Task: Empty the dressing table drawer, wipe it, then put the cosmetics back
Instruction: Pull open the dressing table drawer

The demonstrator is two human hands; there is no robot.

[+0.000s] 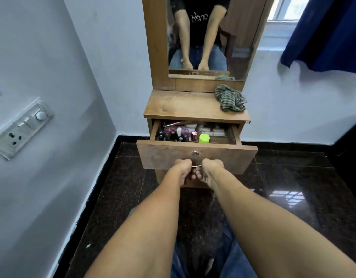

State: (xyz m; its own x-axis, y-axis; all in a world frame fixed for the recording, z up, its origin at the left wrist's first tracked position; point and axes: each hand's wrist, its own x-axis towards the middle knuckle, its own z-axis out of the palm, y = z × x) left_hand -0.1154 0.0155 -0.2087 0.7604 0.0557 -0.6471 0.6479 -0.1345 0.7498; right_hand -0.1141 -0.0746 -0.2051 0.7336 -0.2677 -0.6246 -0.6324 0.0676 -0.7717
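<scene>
The wooden dressing table drawer point(165, 155) stands pulled partly out. Inside it lie several cosmetics point(176, 133): small bottles, a pink jar and a container with a lime-green cap point(204, 138). My left hand point(183, 170) and my right hand point(210, 171) both grip the metal drawer handle point(196, 166) below the round lock point(195, 153), fingers curled under it. A crumpled green striped cloth point(230, 98) rests on the right of the tabletop point(183, 106).
A mirror point(201, 37) rises behind the tabletop and reflects my arms. A wall with a switch and socket plate point(22, 127) is close on the left. A blue curtain point(325, 33) hangs at the upper right. The floor is dark polished stone point(293, 187).
</scene>
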